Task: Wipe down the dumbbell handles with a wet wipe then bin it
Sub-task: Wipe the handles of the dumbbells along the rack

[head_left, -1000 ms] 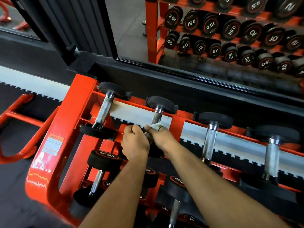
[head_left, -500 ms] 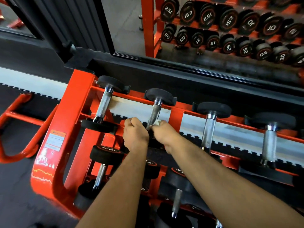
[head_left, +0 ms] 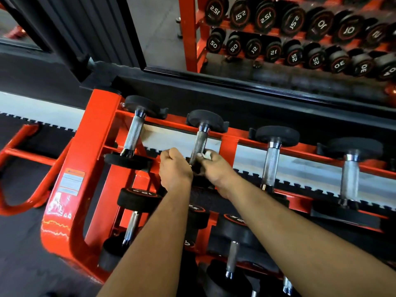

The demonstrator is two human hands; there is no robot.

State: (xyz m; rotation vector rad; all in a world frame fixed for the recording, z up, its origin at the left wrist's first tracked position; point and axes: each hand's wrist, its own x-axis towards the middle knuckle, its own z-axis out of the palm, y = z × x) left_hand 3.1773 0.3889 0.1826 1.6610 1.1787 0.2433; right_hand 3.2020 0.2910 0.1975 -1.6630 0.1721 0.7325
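The second dumbbell (head_left: 201,142) from the left lies on the top tier of the orange rack (head_left: 94,146), its knurled steel handle pointing toward me. My right hand (head_left: 215,169) pinches a crumpled white wet wipe (head_left: 206,154) against the near end of that handle. My left hand (head_left: 174,166) is a curled fist just left of the handle, over the rack's front rail. What its fingers close around is hidden. The dumbbell's near head is covered by both hands.
On the same tier lie one dumbbell to the left (head_left: 134,133) and two to the right (head_left: 271,163) (head_left: 350,179). Lower tiers hold more dumbbells (head_left: 137,200). A wall mirror (head_left: 278,39) behind reflects a loaded rack. Dark rubber floor (head_left: 19,254) lies on the left.
My right hand has slid the wipe down the handle toward its near end. My left fist has stayed beside the handle. The view has shifted slightly.
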